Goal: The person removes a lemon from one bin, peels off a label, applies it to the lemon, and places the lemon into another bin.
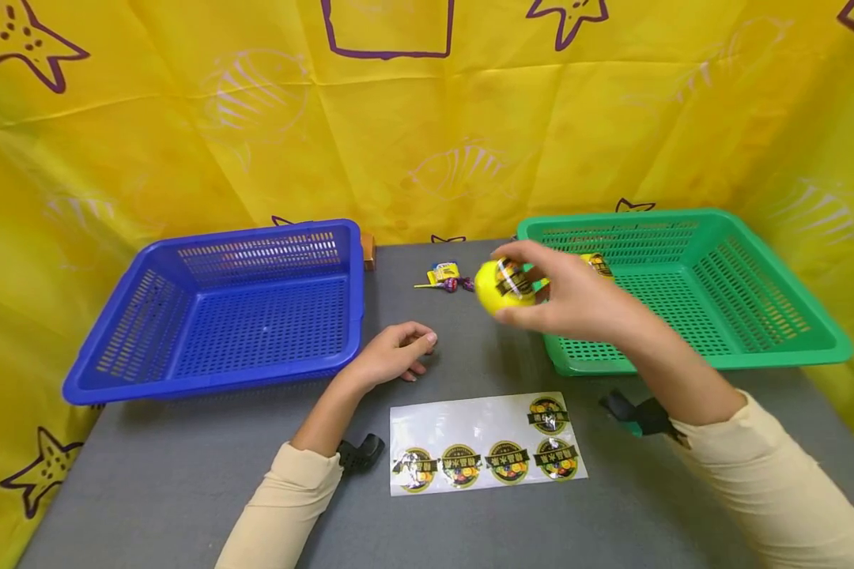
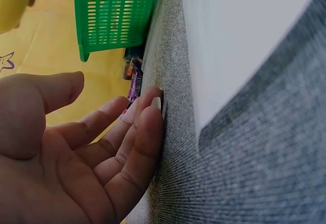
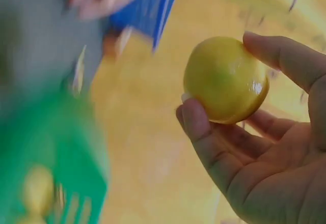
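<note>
My right hand (image 1: 555, 296) holds a yellow ball (image 1: 504, 284) with a round sticker on it, in the air over the table beside the green basket (image 1: 754, 348). In the right wrist view the yellow ball (image 3: 225, 79) sits between thumb and fingers (image 3: 201, 132). My left hand (image 1: 394, 353) rests on the grey table (image 1: 185, 466) with fingers loosely curled, holding nothing; its fingertips (image 2: 147, 109) touch the cloth. A sticker sheet (image 1: 485, 444) with several round labels lies in front of me. Another yellow ball (image 1: 598, 263) lies in the green basket.
A blue basket (image 1: 149, 371) stands at the left, with nothing in it. Small wrapped candies (image 1: 444, 276) lie between the baskets at the back. A yellow printed cloth (image 1: 427, 118) hangs behind the table.
</note>
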### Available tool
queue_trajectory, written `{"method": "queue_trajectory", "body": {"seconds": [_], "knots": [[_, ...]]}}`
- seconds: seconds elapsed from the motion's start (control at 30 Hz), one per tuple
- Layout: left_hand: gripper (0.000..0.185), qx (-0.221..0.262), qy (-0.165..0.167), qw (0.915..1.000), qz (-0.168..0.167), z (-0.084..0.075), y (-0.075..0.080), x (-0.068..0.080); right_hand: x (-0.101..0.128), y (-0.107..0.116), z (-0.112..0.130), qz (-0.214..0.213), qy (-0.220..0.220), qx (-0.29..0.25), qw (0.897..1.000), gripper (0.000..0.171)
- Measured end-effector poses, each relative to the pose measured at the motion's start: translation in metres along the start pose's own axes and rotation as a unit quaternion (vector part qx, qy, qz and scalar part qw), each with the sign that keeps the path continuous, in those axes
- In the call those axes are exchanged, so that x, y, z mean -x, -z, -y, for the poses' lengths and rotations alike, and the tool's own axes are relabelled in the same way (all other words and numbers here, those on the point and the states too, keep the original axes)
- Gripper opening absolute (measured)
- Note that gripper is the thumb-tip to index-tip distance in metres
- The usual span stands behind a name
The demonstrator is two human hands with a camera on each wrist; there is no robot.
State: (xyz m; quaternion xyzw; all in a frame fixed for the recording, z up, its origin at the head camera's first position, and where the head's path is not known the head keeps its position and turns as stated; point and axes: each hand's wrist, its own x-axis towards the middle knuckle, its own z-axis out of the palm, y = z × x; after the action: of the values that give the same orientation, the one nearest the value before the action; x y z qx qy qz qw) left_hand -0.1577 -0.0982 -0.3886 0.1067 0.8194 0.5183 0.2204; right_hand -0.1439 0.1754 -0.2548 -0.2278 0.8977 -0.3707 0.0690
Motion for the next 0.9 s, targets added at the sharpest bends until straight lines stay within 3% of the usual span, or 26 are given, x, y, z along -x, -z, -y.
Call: {"method": "queue_trajectory", "body": {"seconds": [0.17, 0.37, 0.6, 0.73, 0.9], "knots": [[0.036, 0.001, -0.001, 1.0000, -0.002, 0.003, 0.000, 0.000, -0.018, 0.059, -0.041, -0.032, -0.074, 0.078, 0.994, 0.065], [0.034, 0.003, -0.004, 0.9999, -0.010, 0.005, 0.000, -0.002, -0.029, 0.103, -0.118, -0.003, -0.147, 0.111, 0.983, 0.070], [0.034, -0.006, -0.002, 0.9999, -0.009, 0.005, 0.000, -0.003, -0.020, 0.106, -0.171, 0.083, -0.227, 0.103, 0.965, 0.070], [0.034, -0.014, -0.003, 0.9998, -0.010, 0.007, -0.001, -0.004, -0.020, 0.096, -0.182, 0.107, -0.255, 0.094, 0.956, 0.073], [0.032, -0.017, 0.001, 0.9998, -0.013, 0.008, -0.003, -0.003, -0.025, 0.086, -0.186, 0.109, -0.264, 0.104, 0.953, 0.076]]}}
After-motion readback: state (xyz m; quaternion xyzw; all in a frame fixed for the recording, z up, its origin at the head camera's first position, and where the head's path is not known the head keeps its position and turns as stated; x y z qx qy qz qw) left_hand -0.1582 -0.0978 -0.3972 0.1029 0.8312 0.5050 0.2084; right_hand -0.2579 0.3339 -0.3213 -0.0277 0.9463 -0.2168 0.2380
